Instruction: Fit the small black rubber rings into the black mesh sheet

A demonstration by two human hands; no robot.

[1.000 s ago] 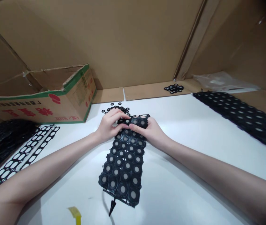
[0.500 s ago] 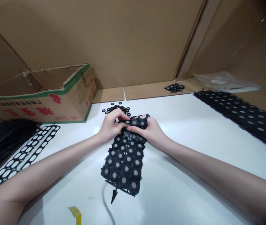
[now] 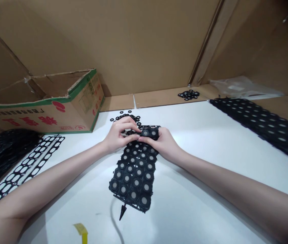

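Note:
A black rubbery sheet (image 3: 136, 173) with rows of round cells, each with a grey centre, lies on the white table in front of me. My right hand (image 3: 165, 140) grips its far right edge, thumb on top and fingers wrapped behind. At the far left edge my left hand (image 3: 121, 134) pinches with thumb and fingertips; whether a small ring is between them is hidden. Just beyond my left hand is a pile of small black rings (image 3: 130, 117). A black pointed tag (image 3: 122, 212) sticks out at the sheet's near end.
An open cardboard box (image 3: 83, 105) stands at the left. Near it are a black perforated sheet (image 3: 29, 161) and a black stack (image 3: 4, 156). At the right lies another dotted black sheet (image 3: 263, 122). More rings (image 3: 188, 95) and a clear plastic bag (image 3: 243, 87) sit at the back.
My left fingers have shifted slightly at the sheet's far edge, and the left cell there is now covered. The right hand holds nearly the same place.

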